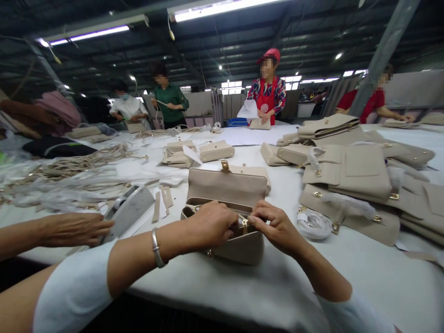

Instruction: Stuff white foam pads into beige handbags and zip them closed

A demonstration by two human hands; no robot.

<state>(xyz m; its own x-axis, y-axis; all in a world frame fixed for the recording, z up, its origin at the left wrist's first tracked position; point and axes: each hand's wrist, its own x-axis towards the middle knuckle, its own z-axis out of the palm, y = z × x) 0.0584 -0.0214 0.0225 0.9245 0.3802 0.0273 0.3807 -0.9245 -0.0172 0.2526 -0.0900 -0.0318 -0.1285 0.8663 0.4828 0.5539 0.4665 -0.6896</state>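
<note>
A beige handbag (239,249) stands on the table in front of me, its flap (227,185) raised and folded back, with a gold clasp at the flap's edge. My left hand (213,224) reaches over the bag's mouth, fingers curled closed by the inner zipper; what they grip is hidden. A gold zipper pull (245,222) shows between my two hands. My right hand (275,226) pinches the bag's right end beside that pull, thumb against forefinger. A silver bracelet (157,248) circles my left wrist.
At left, another person's hand (79,229) rests by a grey tape dispenser (133,206). Beige strips (161,203) lie beyond it, then tangled straps (86,162). Piled beige bags (357,171) and a wrapped coiled strap (314,224) occupy the right. Co-workers (266,95) stand across the table.
</note>
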